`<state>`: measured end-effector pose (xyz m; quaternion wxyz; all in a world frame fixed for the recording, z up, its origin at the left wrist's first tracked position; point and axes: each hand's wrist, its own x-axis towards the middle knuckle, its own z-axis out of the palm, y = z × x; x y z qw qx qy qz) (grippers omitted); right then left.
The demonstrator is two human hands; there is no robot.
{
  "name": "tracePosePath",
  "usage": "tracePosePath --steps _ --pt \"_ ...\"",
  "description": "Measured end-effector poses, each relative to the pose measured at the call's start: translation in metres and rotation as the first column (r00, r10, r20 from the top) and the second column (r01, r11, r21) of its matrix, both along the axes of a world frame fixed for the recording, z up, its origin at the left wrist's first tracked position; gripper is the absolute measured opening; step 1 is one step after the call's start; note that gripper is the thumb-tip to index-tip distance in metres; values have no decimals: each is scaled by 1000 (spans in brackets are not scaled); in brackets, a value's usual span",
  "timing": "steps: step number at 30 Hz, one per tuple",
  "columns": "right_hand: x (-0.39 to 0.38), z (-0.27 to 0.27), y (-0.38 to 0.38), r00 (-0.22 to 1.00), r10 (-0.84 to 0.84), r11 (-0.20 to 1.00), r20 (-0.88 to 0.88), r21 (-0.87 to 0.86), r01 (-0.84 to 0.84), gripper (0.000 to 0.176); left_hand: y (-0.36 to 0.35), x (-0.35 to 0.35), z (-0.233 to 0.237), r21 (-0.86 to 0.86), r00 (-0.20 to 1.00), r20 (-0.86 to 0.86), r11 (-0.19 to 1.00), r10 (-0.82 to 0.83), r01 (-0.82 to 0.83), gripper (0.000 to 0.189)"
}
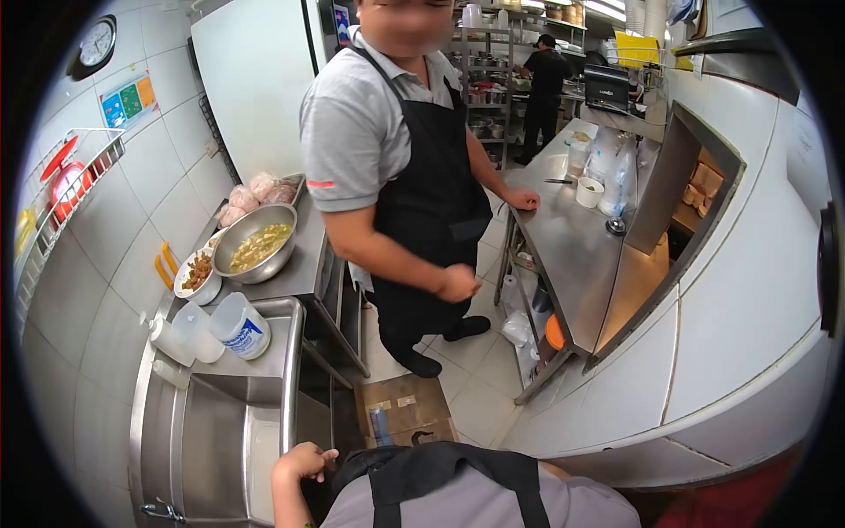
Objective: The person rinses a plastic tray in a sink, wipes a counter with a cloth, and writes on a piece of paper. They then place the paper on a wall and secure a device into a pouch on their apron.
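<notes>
My left hand [304, 460] is at the bottom, beside the front rim of the steel sink [289, 352]. Its fingers are loosely bent and a little apart, with nothing seen in them. My right hand is out of view. On the sink's back ledge, nearest to that hand, stand a clear plastic tub with a blue label [239, 326], a second translucent container [199, 333] and a white pump bottle [170, 340].
A person in a black apron [431, 150] stands facing me. At left are a steel bowl of chunky food in liquid [288, 216], a white bowl of brown pieces [199, 273] and bagged food [264, 187]. Flattened cardboard [400, 405] lies on the floor. A steel counter [563, 255] runs right.
</notes>
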<state>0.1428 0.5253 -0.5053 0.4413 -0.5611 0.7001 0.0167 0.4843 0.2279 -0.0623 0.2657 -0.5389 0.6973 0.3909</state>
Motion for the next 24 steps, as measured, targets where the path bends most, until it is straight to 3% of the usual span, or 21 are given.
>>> tracePosePath --steps 6,8,11,12,13,14,15,16,17,18,19,20,22,24 --pt "-2 16 -25 999 28 1000 31 12 -28 29 4 14 3 2 999 34 1000 23 -23 46" --pt "2 33 -55 997 32 999 71 -28 -30 30 19 30 4 -197 969 -226 979 -98 53 51" --pt "39 116 -154 953 56 994 299 -108 -24 32 72 59 -25 -236 866 -491 971 -97 -25 58" --pt "54 97 -184 788 24 946 615 -268 181 28 66 46 -24 -309 822 -557 949 -124 -66 60" --pt "57 79 -206 532 67 952 844 -213 218 31 69 40 -19 -348 822 -560 929 -98 -126 61" --pt "69 114 -231 204 78 974 976 -118 194 34 68 33 -7 -271 844 -536 948 -4 -168 52" --pt "82 205 -241 528 302 919 794 -389 60 32 66 31 -6 -308 837 -546 935 -24 -174 45" --pt "85 223 -264 546 523 799 654 -600 -47 33 65 30 -6 -359 830 -555 917 -61 -173 38" --pt "91 273 -271 671 315 935 671 -340 -100 34 67 25 1 -341 854 -519 924 -31 -174 33" --pt "91 295 -268 699 327 915 636 -398 -67 33 70 21 9 -331 874 -485 929 -18 -165 28" --pt "90 308 -267 757 335 886 561 -460 -52 32 76 22 5 -157 757 -647 953 98 -258 24" --pt "90 329 -264 795 281 893 538 -450 -11 29 79 22 10 -345 649 -724 937 -234 -47 20" --pt "102 335 -264 772 352 838 529 -546 -8 26 83 26 14 -325 666 -719 944 -201 -65 18" --pt "88 378 -255 766 319 850 558 -525 29 24 89 31 40 -154 714 -661 973 -232 174 30"
